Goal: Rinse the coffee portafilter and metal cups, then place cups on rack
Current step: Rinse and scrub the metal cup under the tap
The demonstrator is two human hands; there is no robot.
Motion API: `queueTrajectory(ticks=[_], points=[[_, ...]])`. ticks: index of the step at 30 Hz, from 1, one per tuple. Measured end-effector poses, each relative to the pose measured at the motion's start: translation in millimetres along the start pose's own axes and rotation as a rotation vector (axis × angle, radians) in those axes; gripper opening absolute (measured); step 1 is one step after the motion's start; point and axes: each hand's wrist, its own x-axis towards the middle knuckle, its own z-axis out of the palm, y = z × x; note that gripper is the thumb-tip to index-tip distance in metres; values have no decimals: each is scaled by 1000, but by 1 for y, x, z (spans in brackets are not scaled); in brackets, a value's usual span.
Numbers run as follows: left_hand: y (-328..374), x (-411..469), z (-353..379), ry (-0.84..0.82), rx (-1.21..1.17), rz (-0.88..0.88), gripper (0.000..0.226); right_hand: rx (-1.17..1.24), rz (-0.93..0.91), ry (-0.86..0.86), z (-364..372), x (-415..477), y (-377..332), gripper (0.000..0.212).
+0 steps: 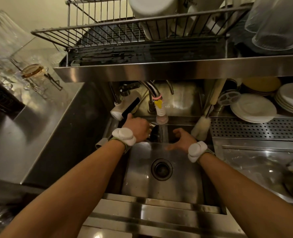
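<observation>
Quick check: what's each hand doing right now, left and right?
Left hand: grips a metal piece beside the water stream; which piece it is cannot be told.
Right hand: open, fingers loosely curled, holding nothing.

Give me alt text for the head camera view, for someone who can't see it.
A person's left hand grips a mostly hidden metal item beside the running tap, right hand open at the stream, over a steel sink; a dish rack sits above.

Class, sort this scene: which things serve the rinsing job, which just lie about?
Job: left hand, metal item it grips, right hand, running tap, sink, wire rack.
Lying about: white plates, bottle brush, glasses.
</observation>
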Motion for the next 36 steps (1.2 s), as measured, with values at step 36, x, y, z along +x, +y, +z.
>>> queueTrajectory(ticks=[36], points=[[34,-4,42,-148,-1606,-541,22,185,-3,8,18,-8,5,110]])
